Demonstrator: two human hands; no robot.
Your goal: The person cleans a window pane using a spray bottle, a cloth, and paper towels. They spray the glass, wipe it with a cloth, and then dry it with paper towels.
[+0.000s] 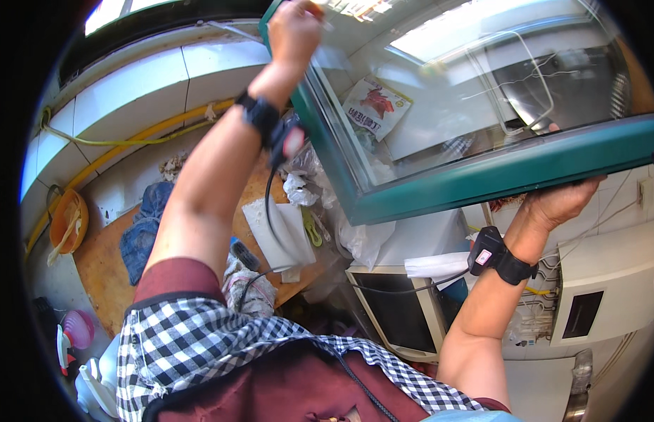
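Observation:
A window sash with a green frame point(495, 174) and a glass pane point(437, 100) fills the upper right. My left hand point(295, 34), blurred, is raised at the frame's upper left side with its fingers curled. A small orange-red thing shows at its fingertips, but whether it is held I cannot tell. My right hand point(564, 203) grips the lower rail of the green frame from below, and a fingertip seems to show through the glass. Through or in the pane appear a printed bag point(378, 108) and a bent pale tube or cable point(540, 87). Each wrist wears a black strapped device with a cable.
A tiled ledge point(131, 74) and a yellow pipe point(121, 145) run along the left. Below lie a wooden board point(102, 264), blue cloth point(142, 232), an orange basket point(69, 221), white paper point(279, 232) and spray bottles point(94, 382). A microwave-like appliance point(395, 311) and a wall-mounted heater point(606, 285) stand right.

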